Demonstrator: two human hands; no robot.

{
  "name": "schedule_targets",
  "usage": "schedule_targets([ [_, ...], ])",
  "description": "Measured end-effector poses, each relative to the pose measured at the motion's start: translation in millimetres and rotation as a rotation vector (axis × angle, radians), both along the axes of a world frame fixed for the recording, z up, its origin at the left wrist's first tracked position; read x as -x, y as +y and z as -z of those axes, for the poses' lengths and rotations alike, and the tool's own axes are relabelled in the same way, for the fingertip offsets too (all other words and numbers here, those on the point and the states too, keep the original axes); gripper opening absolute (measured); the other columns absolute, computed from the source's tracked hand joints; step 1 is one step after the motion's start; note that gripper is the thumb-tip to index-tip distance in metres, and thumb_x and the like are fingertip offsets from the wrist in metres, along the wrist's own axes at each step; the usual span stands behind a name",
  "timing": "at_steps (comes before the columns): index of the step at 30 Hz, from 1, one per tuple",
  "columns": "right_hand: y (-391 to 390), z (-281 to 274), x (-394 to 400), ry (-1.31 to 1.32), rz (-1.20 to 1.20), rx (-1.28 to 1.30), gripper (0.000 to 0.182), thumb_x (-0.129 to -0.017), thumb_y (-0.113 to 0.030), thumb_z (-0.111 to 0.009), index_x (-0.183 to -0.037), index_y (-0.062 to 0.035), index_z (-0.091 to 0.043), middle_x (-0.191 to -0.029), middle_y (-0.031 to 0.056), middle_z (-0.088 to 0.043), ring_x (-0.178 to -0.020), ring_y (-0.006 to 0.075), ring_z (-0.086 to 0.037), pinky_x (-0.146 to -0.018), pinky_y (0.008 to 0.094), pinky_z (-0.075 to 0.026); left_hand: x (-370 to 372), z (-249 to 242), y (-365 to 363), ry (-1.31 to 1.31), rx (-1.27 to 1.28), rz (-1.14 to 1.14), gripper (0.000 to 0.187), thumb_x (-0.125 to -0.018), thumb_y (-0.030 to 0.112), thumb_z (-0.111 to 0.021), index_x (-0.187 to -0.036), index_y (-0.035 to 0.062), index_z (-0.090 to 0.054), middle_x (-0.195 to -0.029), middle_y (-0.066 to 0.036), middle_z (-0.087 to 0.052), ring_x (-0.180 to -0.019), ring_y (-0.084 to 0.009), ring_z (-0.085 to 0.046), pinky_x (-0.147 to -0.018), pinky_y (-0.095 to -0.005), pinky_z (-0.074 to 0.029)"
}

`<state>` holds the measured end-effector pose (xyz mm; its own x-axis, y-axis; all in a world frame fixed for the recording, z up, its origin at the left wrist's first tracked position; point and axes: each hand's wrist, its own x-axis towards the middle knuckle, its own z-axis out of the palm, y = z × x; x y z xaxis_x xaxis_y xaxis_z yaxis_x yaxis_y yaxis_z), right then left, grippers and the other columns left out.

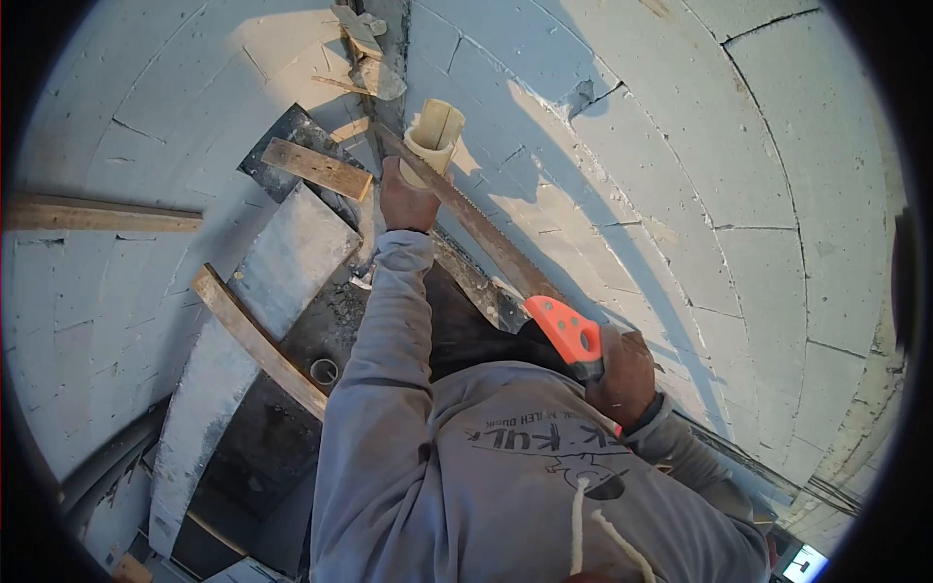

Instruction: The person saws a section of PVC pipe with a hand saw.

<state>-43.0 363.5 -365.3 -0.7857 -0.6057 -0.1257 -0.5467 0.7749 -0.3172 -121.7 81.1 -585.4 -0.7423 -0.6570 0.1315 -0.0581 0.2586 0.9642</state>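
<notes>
My right hand (pixel 623 376) is wrapped around the orange handle of a hand saw (pixel 483 231). Its long rusty blade slants up and left, with the far end lying across a cream plastic pipe (pixel 437 124). My left hand (pixel 408 202) grips the pipe just below and left of the blade; part of the fingers is hidden behind the pipe and saw. The pipe's upper end is open and a cut-out or slit shows along its side. Whether the teeth have entered the plastic cannot be made out.
Pale block walls (pixel 700 194) rise on both sides. Left of me lie a short wooden board (pixel 318 168), a dusty white slab (pixel 294 241) and a longer plank (pixel 255 335). A small round pipe end (pixel 325 371) shows in the floor. Rubble sits in the far corner.
</notes>
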Motion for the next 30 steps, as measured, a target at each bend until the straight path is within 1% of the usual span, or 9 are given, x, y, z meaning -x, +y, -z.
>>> schedule_targets([
  [5,-136,52,81,0.052,-0.141,-0.168,0.032,-0.07,-0.015,-0.068,-0.093,-0.0019,-0.051,-0.068,0.0159,-0.063,-0.065,0.0342,-0.063,-0.075,0.0406,-0.046,4,22,-1,0.093,-0.158,0.162,0.055,-0.065,0.024,-0.086,-0.101,0.0015,-0.051,-0.093,-0.015,-0.065,-0.085,-0.0327,-0.065,-0.075,-0.0401,-0.054],
  [7,-100,44,62,0.058,-0.117,-0.124,0.032,-0.07,-0.015,-0.068,-0.094,-0.0017,-0.051,-0.068,0.0158,-0.063,-0.066,0.0338,-0.063,-0.075,0.0406,-0.046,0,13,4,0.153,-0.351,0.156,0.058,-0.064,0.026,-0.086,-0.102,0.0008,-0.05,-0.093,-0.017,-0.064,-0.086,-0.0355,-0.065,-0.076,-0.0415,-0.053],
  [9,-41,18,24,0.055,-0.053,-0.059,0.034,-0.069,-0.014,-0.068,-0.096,-0.0009,-0.052,-0.067,0.0154,-0.062,-0.066,0.0331,-0.063,-0.075,0.0405,-0.046,2,-11,0,0.042,0.064,-0.013,0.058,-0.064,0.024,-0.086,-0.104,0.0012,-0.05,-0.096,-0.017,-0.065,-0.087,-0.0349,-0.066,-0.075,-0.0401,-0.053],
  [11,-6,-8,0,0.026,-0.002,-0.04,0.035,-0.067,-0.013,-0.068,-0.096,-0.0002,-0.052,-0.067,0.0151,-0.062,-0.066,0.0328,-0.063,-0.074,0.0403,-0.046,-3,-7,2,-0.081,-0.023,0.005,0.055,-0.065,0.023,-0.085,-0.104,0.0026,-0.051,-0.099,-0.018,-0.065,-0.09,-0.0346,-0.066,-0.077,-0.0401,-0.053],
  [20,-64,33,43,0.057,-0.085,0.003,0.038,-0.067,-0.012,-0.066,-0.098,0.003,-0.05,-0.07,0.0192,-0.06,-0.067,0.0384,-0.059,-0.073,0.0452,-0.045,7,17,6,0.215,-0.117,0.04,0.063,-0.066,0.025,-0.084,-0.115,0.0023,-0.051,-0.11,-0.018,-0.063,-0.102,-0.0319,-0.062,-0.086,-0.0389,-0.05],
  [23,17,-15,-11,0.005,0.005,-0.033,0.042,-0.064,-0.009,-0.068,-0.1,0.0025,-0.05,-0.068,0.0162,-0.062,-0.069,0.0351,-0.062,-0.075,0.0418,-0.046,-1,-21,-5,-0.181,-0.103,0.057,0.063,-0.065,0.023,-0.085,-0.114,0.0015,-0.051,-0.111,-0.016,-0.062,-0.102,-0.0286,-0.062,-0.084,-0.0371,-0.051],
  [27,-72,35,63,0.045,-0.145,-0.06,0.039,-0.068,-0.011,-0.065,-0.101,0.0006,-0.049,-0.07,0.0195,-0.061,-0.07,0.0397,-0.059,-0.069,0.047,-0.045,-5,9,7,-0.052,0.139,-0.08,0.061,-0.064,0.023,-0.085,-0.11,0.0022,-0.051,-0.106,-0.015,-0.063,-0.095,-0.0288,-0.065,-0.079,-0.0374,-0.053],
  [28,-103,44,77,0.069,-0.187,-0.038,0.041,-0.067,-0.012,-0.064,-0.102,0.0021,-0.048,-0.07,0.0196,-0.06,-0.07,0.0403,-0.059,-0.071,0.0467,-0.046,2,27,-5,0.096,-0.235,-0.015,0.06,-0.064,0.023,-0.085,-0.109,0.0028,-0.051,-0.105,-0.016,-0.064,-0.092,-0.0293,-0.065,-0.077,-0.0378,-0.053],
  [30,-91,45,69,0.094,-0.166,-0.021,0.041,-0.068,-0.012,-0.065,-0.102,0.0023,-0.049,-0.069,0.0195,-0.061,-0.069,0.0402,-0.059,-0.071,0.0462,-0.046,7,9,1,0.217,0.056,-0.001,0.055,-0.066,0.024,-0.084,-0.106,0.0038,-0.051,-0.102,-0.018,-0.064,-0.088,-0.0302,-0.067,-0.075,-0.038,-0.054],
])
